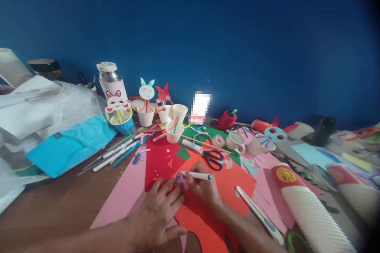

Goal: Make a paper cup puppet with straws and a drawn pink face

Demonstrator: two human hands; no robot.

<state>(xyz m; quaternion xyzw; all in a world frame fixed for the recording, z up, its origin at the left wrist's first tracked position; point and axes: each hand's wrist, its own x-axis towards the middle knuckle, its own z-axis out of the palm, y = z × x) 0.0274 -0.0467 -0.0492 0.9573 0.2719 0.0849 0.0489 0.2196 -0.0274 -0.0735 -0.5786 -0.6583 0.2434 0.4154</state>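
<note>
Resting at the orange paper's (pixel 219 213) left side, a small pinkish paper cutout (pixel 181 184) shows two dark-outlined eyes. The left hand (pixel 160 209) steadies it, fingers loosely spread — the right hand (pixel 202 185) narrowly pinches a white marker (pixel 200 176) over it. Black-handled scissors (pixel 212 158) lie just beyond. Paper-cup figures (pixel 146 116) stand toward the brown desk's (pixel 59 205) back edge — behind them, a deep blue wall (pixel 178 27).
</note>
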